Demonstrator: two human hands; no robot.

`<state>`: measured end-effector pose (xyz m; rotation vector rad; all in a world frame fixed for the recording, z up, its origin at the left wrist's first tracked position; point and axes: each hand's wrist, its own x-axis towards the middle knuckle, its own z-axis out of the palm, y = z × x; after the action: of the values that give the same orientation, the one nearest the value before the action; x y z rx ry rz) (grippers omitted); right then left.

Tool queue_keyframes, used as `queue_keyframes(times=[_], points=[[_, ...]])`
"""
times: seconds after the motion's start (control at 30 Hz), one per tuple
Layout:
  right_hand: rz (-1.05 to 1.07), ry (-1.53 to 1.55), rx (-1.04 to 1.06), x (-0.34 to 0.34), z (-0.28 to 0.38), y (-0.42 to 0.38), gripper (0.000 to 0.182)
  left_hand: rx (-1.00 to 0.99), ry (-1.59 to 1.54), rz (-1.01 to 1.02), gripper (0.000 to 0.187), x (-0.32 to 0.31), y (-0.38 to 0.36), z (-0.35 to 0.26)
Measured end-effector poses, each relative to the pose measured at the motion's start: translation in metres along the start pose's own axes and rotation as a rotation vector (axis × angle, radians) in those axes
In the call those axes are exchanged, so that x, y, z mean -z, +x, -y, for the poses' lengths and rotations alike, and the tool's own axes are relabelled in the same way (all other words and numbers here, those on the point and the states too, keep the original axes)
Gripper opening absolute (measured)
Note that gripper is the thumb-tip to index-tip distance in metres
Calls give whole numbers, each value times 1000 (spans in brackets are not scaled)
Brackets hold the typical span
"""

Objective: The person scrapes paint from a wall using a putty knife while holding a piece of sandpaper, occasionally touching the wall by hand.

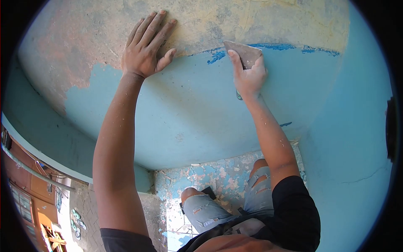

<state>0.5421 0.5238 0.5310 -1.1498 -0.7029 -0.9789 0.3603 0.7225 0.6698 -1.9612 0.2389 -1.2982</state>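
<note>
My right hand [250, 80] grips a scraper [244, 53] with a broad, flat, dusty blade. Its blade edge lies against the wall where blue paint meets the bare patch, and a bit of the handle shows below my palm. Flat on the scraped plaster [201, 25] to the left, my left hand [145, 48] rests with its fingers stretched out and holds nothing. Light blue paint [197, 101] covers the wall below both hands. Darker blue streaks [273, 46] run along the paint's upper edge, beside the blade.
Paint flakes litter the floor [226, 172] around my knees. A side wall [352, 126] with a thin crack stands at right. A blue ledge [63, 130] curves along the left. Beyond it lie paving, a pair of slippers [76, 222] and wooden furniture [53, 238].
</note>
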Motion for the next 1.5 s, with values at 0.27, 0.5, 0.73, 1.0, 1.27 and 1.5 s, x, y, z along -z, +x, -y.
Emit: queue_keyframes(times=[0.27, 0.5, 0.73, 1.0, 1.27, 1.5], points=[[7, -25, 84, 5, 3, 11, 43, 2, 12, 1, 59, -1, -1, 1], [76, 3, 74, 4, 0, 12, 46, 11, 4, 17, 59, 2, 1, -1], [145, -21, 43, 7, 4, 7, 46, 12, 3, 20, 59, 2, 0, -1], [129, -8, 61, 8, -3, 9, 44, 8, -14, 13, 59, 2, 0, 0], [179, 23, 63, 11, -2, 11, 44, 8, -8, 15, 59, 2, 1, -1], [432, -87, 105, 16, 12, -30, 44, -11, -18, 18, 58, 4, 1, 3]])
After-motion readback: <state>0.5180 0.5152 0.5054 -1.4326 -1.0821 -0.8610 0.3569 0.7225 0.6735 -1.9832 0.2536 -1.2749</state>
